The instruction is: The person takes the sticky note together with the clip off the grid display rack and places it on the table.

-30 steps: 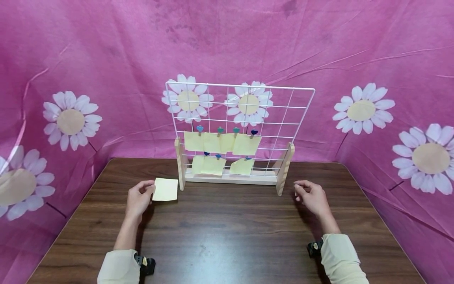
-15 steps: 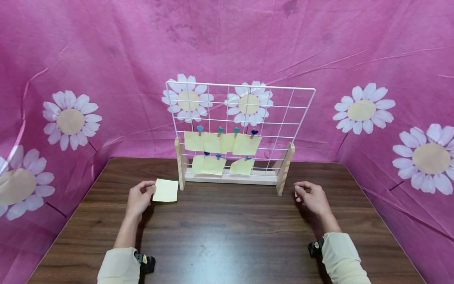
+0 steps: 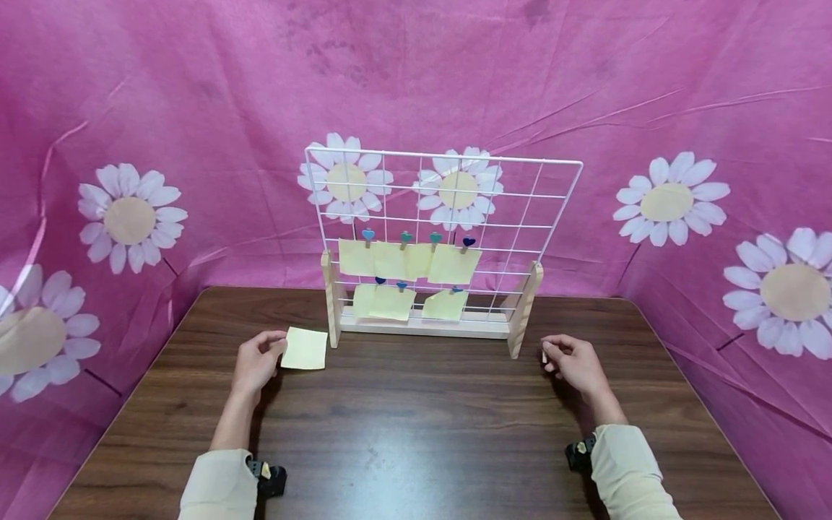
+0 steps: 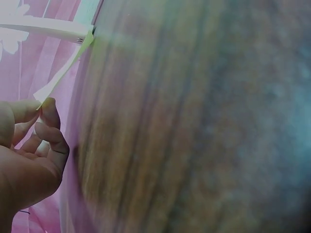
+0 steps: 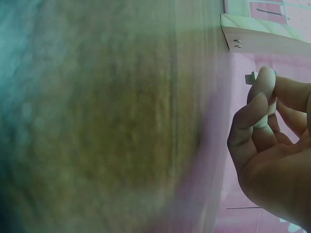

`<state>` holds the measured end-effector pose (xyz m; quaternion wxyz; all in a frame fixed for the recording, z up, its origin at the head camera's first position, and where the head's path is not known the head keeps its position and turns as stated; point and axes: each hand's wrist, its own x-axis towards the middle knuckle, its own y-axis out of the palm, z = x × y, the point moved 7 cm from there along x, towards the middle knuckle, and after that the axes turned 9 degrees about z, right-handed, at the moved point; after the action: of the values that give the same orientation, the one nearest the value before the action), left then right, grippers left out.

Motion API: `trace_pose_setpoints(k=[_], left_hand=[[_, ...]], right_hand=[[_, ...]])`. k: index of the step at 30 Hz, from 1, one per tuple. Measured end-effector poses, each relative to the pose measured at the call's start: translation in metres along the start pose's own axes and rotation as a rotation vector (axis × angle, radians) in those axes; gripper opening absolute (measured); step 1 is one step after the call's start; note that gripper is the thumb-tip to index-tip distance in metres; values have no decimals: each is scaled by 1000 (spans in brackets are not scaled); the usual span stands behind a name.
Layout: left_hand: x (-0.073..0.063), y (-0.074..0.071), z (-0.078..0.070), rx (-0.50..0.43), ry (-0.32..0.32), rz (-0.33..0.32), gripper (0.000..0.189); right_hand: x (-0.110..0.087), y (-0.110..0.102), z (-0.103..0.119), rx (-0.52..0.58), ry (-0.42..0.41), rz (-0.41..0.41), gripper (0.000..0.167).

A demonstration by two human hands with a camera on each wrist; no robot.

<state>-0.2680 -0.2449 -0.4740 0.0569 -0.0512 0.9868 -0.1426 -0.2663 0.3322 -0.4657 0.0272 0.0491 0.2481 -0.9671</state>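
Observation:
My left hand [image 3: 255, 365] pinches the left edge of a pale yellow sticky note [image 3: 304, 349] between thumb and finger, left of the grid stand. In the left wrist view the sticky note [image 4: 63, 73] appears nearly edge-on, rising from the fingertips. On the right side, my right hand [image 3: 573, 365] pinches a small clip [image 5: 250, 78], mostly hidden by the fingers. Between the hands stands a white wire grid [image 3: 549, 195] on wooden feet. Two rows of yellow notes [image 3: 453, 264] hang there from heart-topped clips [image 3: 435, 237] in blue and green.
The dark wood table [image 3: 416, 419] extends in front of the stand and between both forearms. The right wooden foot [image 3: 525, 310] is close to the right hand. A pink cloth [image 3: 247, 94] with large daisies surrounds the table at the back and sides.
The sticky note in my left hand has tilted slightly, its right edge dipping. Both hands otherwise stay almost where they were, and the hung notes are unchanged.

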Motion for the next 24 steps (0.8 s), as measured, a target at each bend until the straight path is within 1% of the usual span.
trace_pose_setpoints(k=[9, 17, 24], left_hand=[[3, 0, 4, 15, -18, 11, 30], [5, 0, 8, 26, -49, 45, 30], [4, -1, 11, 43, -80, 58, 30]], right_hand=[[1, 3, -1, 28, 14, 25, 30], [0, 7, -7, -22, 74, 96, 31], [0, 6, -8, -38, 86, 132, 33]])
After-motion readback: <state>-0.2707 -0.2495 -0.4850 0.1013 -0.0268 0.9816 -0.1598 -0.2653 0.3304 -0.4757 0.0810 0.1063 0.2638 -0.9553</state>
